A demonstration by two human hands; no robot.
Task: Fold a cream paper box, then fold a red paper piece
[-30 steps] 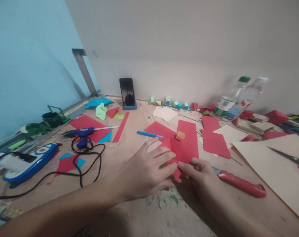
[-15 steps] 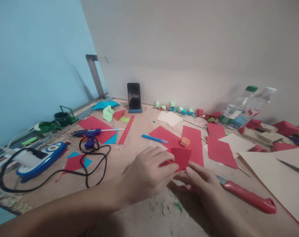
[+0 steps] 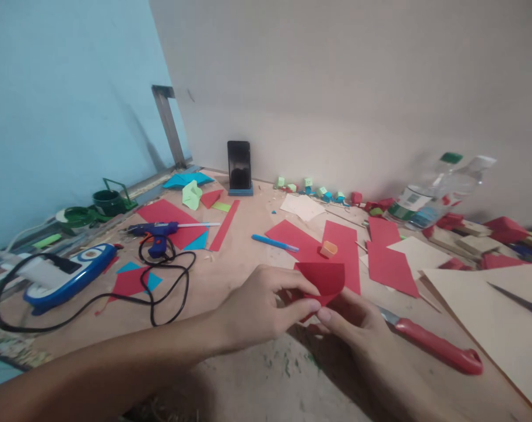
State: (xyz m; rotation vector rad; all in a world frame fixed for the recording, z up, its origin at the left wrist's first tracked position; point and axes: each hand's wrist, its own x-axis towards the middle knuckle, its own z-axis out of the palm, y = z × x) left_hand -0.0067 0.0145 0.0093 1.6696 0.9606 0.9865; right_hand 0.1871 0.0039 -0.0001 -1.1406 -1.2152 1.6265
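Note:
A small piece of red paper (image 3: 325, 278), bent into a fold, is held between my two hands above the table. My left hand (image 3: 272, 305) pinches its near left edge with thumb and fingers. My right hand (image 3: 353, 322) grips the lower right edge, its thumb close against the left thumb. Part of the paper is hidden behind my fingers. Just beyond it, a small orange block (image 3: 328, 249) rests on a larger red sheet (image 3: 347, 234). A blue pen (image 3: 275, 243) lies to the left of the block.
A red-handled knife (image 3: 437, 346) lies right of my right hand, with scissors (image 3: 521, 300) on cream sheets beyond. At left are a blue glue gun (image 3: 160, 234), its looped black cord and a power strip (image 3: 72, 278). A phone (image 3: 239, 165) and plastic bottles (image 3: 417, 202) stand at the back.
The red paper has gone from a flatter, upright piece to a more folded one, opening toward the top. Both thumbs have come together at its near edge. The view has shifted slightly.

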